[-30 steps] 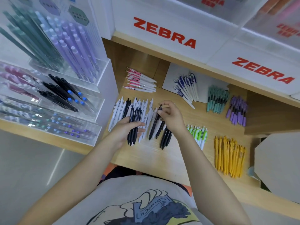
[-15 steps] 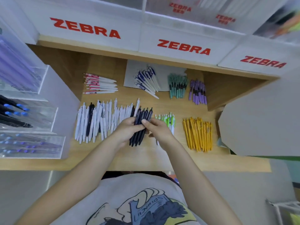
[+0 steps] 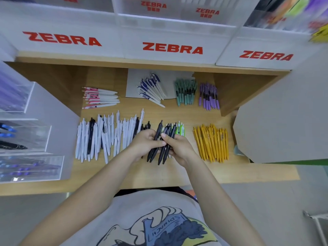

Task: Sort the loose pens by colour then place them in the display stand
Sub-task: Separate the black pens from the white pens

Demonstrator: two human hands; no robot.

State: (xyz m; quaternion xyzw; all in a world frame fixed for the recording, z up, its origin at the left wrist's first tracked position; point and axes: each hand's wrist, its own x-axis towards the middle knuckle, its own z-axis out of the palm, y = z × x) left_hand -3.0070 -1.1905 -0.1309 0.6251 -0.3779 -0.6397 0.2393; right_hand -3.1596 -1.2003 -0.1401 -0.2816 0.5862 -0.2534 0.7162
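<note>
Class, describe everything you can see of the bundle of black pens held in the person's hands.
The black pens are a small bundle of slim, matte, plastic-looking pens, all dark from end to end. They lie roughly side by side, slightly fanned, tilted with their upper ends leaning right. The left hand cradles them from the left and the right hand grips them from the right, with the thumbs pressed across the barrels. They are held over the wooden shelf. Their exact number cannot be told.
</note>
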